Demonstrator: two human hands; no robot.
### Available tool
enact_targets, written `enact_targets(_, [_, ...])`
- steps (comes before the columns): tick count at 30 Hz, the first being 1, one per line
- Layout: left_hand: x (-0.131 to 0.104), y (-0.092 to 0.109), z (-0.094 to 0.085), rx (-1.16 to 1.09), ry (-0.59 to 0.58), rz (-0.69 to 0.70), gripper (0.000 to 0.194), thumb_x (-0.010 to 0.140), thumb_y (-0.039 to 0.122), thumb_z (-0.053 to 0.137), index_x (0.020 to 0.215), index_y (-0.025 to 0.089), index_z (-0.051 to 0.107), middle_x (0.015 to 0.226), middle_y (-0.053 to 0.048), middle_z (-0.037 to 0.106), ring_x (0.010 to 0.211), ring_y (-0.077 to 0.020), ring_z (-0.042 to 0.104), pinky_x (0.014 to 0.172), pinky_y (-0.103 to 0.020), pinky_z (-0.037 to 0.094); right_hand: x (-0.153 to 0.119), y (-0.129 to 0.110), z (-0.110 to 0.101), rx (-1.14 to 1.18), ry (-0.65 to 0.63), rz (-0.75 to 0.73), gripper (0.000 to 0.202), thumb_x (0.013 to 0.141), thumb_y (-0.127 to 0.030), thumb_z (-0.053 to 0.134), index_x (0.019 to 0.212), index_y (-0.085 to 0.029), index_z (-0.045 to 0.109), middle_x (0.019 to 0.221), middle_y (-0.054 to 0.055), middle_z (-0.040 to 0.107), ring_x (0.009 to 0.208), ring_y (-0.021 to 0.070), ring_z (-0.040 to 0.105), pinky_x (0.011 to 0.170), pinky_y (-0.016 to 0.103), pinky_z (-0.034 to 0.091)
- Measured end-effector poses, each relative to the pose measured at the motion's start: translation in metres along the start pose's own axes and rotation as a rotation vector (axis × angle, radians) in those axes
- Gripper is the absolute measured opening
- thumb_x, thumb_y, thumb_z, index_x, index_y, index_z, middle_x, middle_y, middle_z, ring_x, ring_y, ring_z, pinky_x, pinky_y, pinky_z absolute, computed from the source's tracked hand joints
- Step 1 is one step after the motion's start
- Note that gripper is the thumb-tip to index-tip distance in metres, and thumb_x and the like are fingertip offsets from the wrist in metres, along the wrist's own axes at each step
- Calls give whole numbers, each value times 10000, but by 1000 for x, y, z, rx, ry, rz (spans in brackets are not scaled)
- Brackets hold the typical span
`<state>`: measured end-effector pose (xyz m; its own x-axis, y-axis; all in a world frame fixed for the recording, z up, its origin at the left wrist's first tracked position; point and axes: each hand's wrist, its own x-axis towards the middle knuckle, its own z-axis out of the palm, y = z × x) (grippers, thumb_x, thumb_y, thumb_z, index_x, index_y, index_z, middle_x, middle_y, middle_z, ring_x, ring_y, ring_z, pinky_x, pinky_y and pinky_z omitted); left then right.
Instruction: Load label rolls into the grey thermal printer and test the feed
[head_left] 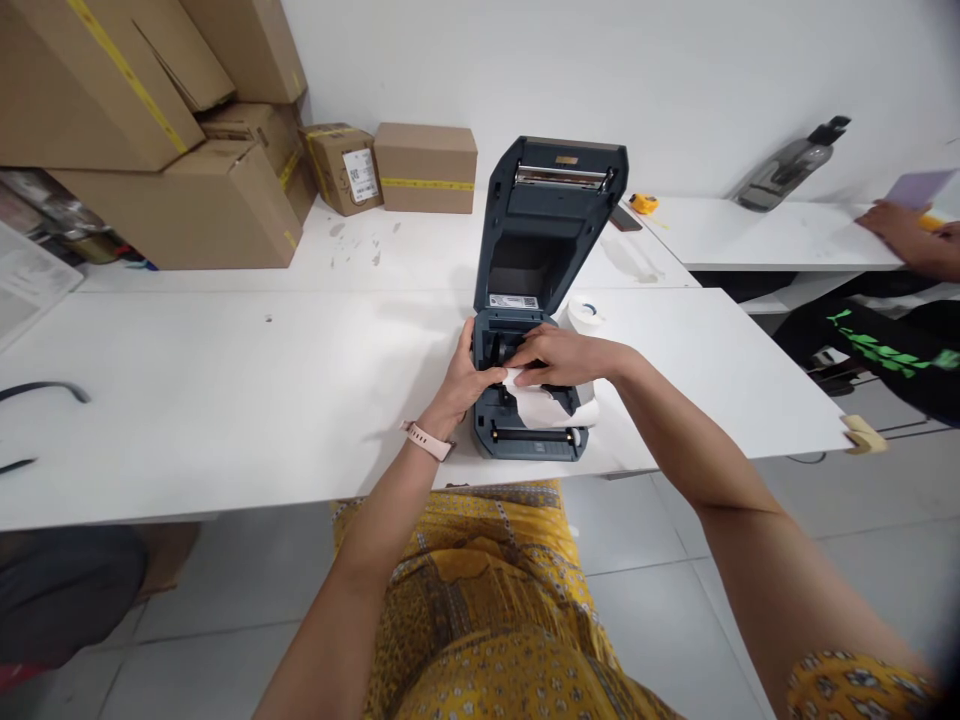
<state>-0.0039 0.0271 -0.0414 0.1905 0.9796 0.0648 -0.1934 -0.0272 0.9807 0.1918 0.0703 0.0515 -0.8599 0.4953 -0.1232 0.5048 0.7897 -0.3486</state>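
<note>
A dark blue-grey label printer (pixel 531 450) stands on the white table with its lid (pixel 555 225) swung up and back. My left hand (pixel 459 385) grips the printer's left side wall, with the thumb reaching inside to the edge of the white paper. Over the open bay, my right hand (pixel 559 355) is closed on the white label paper (pixel 544 408), whose torn end lies loose toward the front. Fingers cover part of the bay. Just behind my right wrist sits a white paper roll (pixel 585 315).
Cardboard boxes (pixel 217 205) are stacked at the back left, with a smaller box (pixel 427 168) by the wall. A yellow tape measure (pixel 643 204) and a spray bottle (pixel 787 170) are at the back right. Another person's hand (pixel 900 228) holds something purple at far right.
</note>
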Motion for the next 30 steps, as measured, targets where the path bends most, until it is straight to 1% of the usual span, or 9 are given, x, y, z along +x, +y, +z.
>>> enact_targets(5, [-1,4,4,-8,24,-11,1177,649,230,776,1666,233,184,1707,-103,360,1560,-351,369,1298,-479,293,-10,-14,-14,134,38,-36,346,980,-499,607,1027,-222,809,907,56,803,832,215,691,812,360,506])
enact_targets(7, [-1,3,4,-4,30,-8,1164,658,222,778,1666,243,197,1719,-95,341,1578,-352,338,1310,-477,272,-17,-23,-28,210,368,-42,330,983,-511,618,1032,-241,801,986,56,808,882,212,708,816,359,529])
enact_targets(10, [-2,2,3,12,47,11,1142,668,229,805,1658,247,236,1742,-92,297,1613,-352,269,1332,-473,219,-20,-26,-59,165,1119,-26,291,990,-523,630,1048,-277,775,1072,42,783,1015,211,700,923,375,547])
enact_targets(12, [-2,1,1,8,53,19,1145,668,246,822,1655,233,242,1751,-106,271,1618,-346,260,1335,-469,213,-13,-14,-81,52,1408,31,326,1013,-515,598,1187,-274,731,1249,50,739,1198,213,659,1055,388,517])
enact_targets(15, [1,-2,0,-3,47,19,1166,662,277,840,1653,202,230,1742,-132,287,1610,-332,289,1328,-454,240,4,17,-105,150,1289,246,439,1095,-420,454,1426,-162,580,1499,84,623,1436,169,525,1223,366,399])
enact_targets(19, [0,-2,-1,74,109,53,1026,710,344,850,1600,214,356,1686,-143,399,1560,-336,388,1280,-477,337,11,33,-102,251,1170,245,610,1083,-572,288,1259,-133,672,1238,91,752,1158,150,679,1009,297,529])
enact_targets(23, [-31,13,8,350,333,439,440,966,486,613,1310,214,652,1395,-130,676,1339,-287,603,1170,-497,450,-11,-4,-70,140,1334,112,523,1047,-636,371,1091,-253,725,1116,37,779,1066,185,708,965,351,557])
enact_targets(27, [-82,28,29,647,106,819,452,1008,534,541,1280,198,672,1198,-123,745,1157,-268,659,1042,-467,518,-40,-42,-28,115,1356,-25,316,1081,-449,465,1124,-300,740,1195,34,755,1186,208,681,1067,413,543])
enact_targets(30, [-107,24,44,907,105,966,386,945,479,693,1221,210,702,1050,-86,779,1027,-251,663,1013,-451,496,-55,-53,7,61,1293,-106,357,1086,-378,424,1290,-291,704,1315,42,712,1267,232,635,1112,473,517])
